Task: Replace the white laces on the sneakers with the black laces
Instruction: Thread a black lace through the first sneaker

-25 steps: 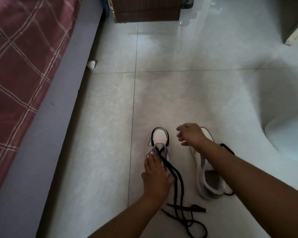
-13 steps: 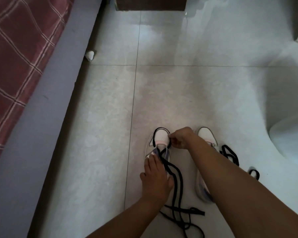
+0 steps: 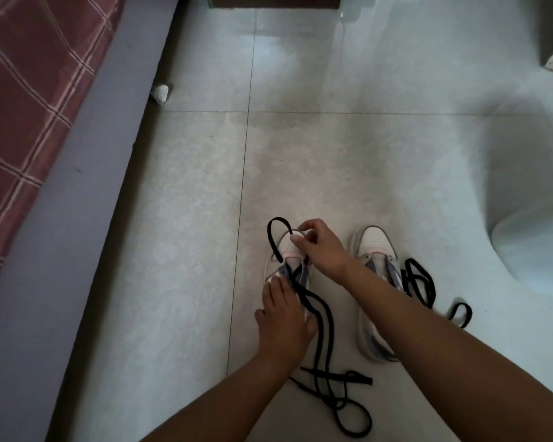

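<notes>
Two white sneakers with purple trim stand toe-away on the tiled floor. My left hand (image 3: 283, 317) rests flat on the left sneaker (image 3: 276, 263), fingers straight over its tongue. My right hand (image 3: 320, 247) pinches a black lace (image 3: 273, 237) above that shoe's toe, and the lace arcs up in a loop. The rest of this lace trails back across the floor (image 3: 328, 393) between my forearms. The right sneaker (image 3: 375, 247) stands beside it, partly hidden by my right forearm, with a second black lace (image 3: 419, 282) lying loose at its right side.
A bed with a red plaid cover (image 3: 29, 106) and a grey frame (image 3: 87, 193) runs along the left. A small white scrap (image 3: 160, 93) lies by the frame. Dark furniture (image 3: 275, 1) stands at the far edge, and a pale rounded object (image 3: 537, 250) sits at the right.
My right hand has moved left from the right sneaker to the left sneaker's toe and taken hold of the black lace, lifting it into a loop. My left hand has stayed on the shoe.
</notes>
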`<state>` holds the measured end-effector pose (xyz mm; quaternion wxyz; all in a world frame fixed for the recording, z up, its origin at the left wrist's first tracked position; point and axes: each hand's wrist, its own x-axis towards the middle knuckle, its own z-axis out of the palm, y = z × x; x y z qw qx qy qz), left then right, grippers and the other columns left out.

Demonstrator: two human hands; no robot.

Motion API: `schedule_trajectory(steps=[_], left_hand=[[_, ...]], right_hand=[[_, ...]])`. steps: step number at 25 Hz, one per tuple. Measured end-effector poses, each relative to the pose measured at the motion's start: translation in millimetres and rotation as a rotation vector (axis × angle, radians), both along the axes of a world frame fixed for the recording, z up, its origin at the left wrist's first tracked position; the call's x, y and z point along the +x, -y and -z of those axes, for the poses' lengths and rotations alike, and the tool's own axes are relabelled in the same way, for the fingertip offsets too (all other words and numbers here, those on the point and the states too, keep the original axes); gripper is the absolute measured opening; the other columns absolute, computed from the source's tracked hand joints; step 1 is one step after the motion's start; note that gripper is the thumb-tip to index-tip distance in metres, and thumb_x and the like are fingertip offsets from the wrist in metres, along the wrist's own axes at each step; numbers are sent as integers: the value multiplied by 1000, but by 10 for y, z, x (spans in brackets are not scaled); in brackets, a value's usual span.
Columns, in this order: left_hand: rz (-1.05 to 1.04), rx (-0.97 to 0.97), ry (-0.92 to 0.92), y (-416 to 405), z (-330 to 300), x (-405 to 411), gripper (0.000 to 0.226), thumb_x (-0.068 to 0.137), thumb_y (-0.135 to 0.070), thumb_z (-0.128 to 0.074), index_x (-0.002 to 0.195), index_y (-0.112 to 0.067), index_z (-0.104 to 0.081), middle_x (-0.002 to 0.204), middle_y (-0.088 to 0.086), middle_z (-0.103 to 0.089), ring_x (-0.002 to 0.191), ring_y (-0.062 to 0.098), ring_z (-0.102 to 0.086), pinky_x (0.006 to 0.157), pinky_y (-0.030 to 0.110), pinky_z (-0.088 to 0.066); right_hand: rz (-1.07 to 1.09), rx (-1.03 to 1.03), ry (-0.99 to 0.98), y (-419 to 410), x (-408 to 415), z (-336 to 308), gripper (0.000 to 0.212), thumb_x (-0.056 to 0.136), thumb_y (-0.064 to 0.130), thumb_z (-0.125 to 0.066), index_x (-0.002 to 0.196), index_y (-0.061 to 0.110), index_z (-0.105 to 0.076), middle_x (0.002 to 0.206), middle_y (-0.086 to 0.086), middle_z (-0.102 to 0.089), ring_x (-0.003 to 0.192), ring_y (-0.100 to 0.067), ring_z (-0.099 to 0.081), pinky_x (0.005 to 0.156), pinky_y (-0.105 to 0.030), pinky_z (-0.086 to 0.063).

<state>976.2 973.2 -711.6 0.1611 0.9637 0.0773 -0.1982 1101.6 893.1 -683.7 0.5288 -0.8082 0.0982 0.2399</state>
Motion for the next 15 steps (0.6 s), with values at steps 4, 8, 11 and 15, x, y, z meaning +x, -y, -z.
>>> schedule_trajectory(steps=[4, 8, 11, 15], left_hand=[[-133, -203, 129, -46, -34, -43, 94, 75, -42, -64, 148, -9, -16, 147, 7, -25, 136, 24, -26, 96, 38, -41], [-257, -320, 140, -59, -35, -25, 102, 69, -42, -75, 147, -10, -17, 145, 3, -28, 134, 18, -30, 96, 32, -38], [-256, -321, 139, -38, -47, -20, 91, 79, -45, -64, 148, -12, -15, 148, 4, -27, 136, 18, -29, 99, 33, -37], [-241, -293, 105, -39, -43, -7, 90, 84, -46, -60, 150, -14, -8, 152, 2, -19, 140, 15, -20, 103, 34, -34]], right_hand=[[-297, -225, -195, 32, -534, 3, 59, 89, 54, -51, 123, 6, -49, 118, -13, -56, 110, -27, -56, 87, -32, -44], [-698, -622, -118, -67, -621, -150, 35, 99, 23, -40, 131, 11, -48, 119, -19, -55, 108, -32, -56, 82, -33, -43], [-717, -849, -59, -193, -626, -189, 29, 95, 13, -45, 122, 7, -55, 124, -10, -57, 113, -25, -56, 88, -32, -43], [-706, -938, 32, -223, -620, -233, 26, 92, 14, -50, 117, 12, -55, 119, -4, -60, 108, -21, -58, 85, -31, -40]])
